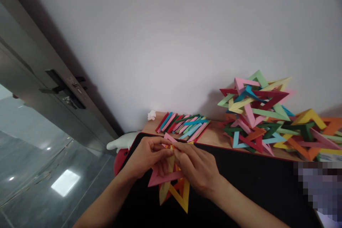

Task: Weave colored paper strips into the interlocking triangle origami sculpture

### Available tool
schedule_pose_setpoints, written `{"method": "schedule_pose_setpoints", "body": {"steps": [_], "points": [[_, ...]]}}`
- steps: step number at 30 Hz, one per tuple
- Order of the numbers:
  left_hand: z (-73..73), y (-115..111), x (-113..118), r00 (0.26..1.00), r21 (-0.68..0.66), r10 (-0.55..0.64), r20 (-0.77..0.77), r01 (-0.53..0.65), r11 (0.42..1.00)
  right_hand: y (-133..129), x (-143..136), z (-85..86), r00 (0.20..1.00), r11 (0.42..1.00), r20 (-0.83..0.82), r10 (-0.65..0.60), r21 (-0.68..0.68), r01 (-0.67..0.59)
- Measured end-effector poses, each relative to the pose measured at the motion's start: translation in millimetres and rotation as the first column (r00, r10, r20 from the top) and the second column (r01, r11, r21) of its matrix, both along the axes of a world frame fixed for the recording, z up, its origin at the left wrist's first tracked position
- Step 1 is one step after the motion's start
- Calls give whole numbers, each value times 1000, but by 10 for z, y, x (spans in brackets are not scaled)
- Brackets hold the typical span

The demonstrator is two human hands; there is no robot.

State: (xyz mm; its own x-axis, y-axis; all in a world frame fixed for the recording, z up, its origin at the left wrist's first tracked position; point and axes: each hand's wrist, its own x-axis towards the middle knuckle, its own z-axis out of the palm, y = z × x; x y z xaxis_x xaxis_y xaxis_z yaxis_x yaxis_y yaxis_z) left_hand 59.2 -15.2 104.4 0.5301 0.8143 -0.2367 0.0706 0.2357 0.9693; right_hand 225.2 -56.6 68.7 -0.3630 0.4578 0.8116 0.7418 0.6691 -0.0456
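Over the mat's (256, 171) far-left corner, left hand (145, 157) and right hand (200, 166) pinch the paper star (166, 179), likely light, crushable, best held by its folds.

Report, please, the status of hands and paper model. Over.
Left hand, right hand: both closed on paper model. Model above black surface; pink, yellow, orange parts showing. Loose paper strips beyond it; nothing seen blocking the hands.
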Motion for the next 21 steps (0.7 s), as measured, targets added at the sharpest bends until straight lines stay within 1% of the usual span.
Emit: {"method": "schedule_pose_setpoints", "body": {"steps": [2,3,5,6,8,10,13,16,18,21], "points": [[-7,4,-5,1000,6,4,4,-4,1000,1,0,5,1000,1000,14,-4,-17,4],[-11,6,-10,1000,7,4,6,-4,1000,4,4,10,1000,999,4,-1,-48,1],[-13,7,-21,1000,9,4,5,-4,1000,14,24,41,997,988,-71,36,-145,-46],[-10,6,-26,1000,9,2,5,-2,1000,18,37,73,989,974,-133,70,-207,-97],[5,-3,-28,1000,6,-8,3,8,1000,24,68,166,948,915,-284,142,-329,-235],[23,-15,-24,1000,3,-18,1,18,1000,24,94,274,896,827,-414,164,-438,-353],[31,-30,-17,1000,1,-28,-12,28,1000,21,114,388,852,690,-518,69,-592,-416],[13,-36,-20,999,-5,-32,-16,32,999,27,115,415,827,574,-562,-35,-688,-443],[-1,-37,-26,999,-5,-32,-5,32,999,36,113,413,812,530,-581,-56,-707,-469],[-9,-41,-29,999,-2,-34,2,34,999,50,115,420,798,495,-600,-51,-709,-502]]}}
